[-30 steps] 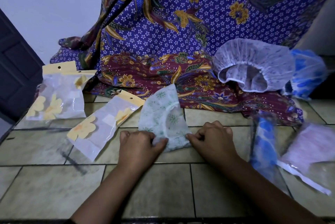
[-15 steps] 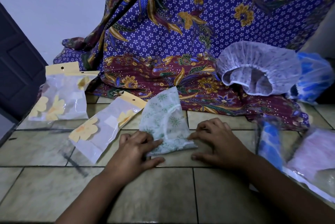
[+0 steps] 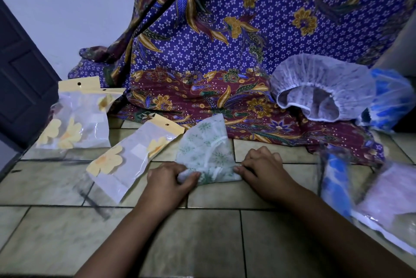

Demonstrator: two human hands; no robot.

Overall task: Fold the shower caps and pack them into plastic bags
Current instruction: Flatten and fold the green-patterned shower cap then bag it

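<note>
Now, on the floor (image 3: 202, 232), we hold the green cap (image 3: 206, 142) by its near edge: our left hand (image 3: 167, 179) curls round the near-left corner, and our right hand (image 3: 263, 170) pinches the near-right one. Folded to a wedge, the cap lies straight ahead of both hands, its long axis running away from us and its tip reaching the cloth (image 3: 202, 97). A flower-printed bag (image 3: 132, 156) lies just to its left, header touching the cap, so the left hand is nearer to it. We judge one more fold is due before packing. A white cap (image 3: 319, 84) and a blue cap (image 3: 391, 99) sit far right.
</note>
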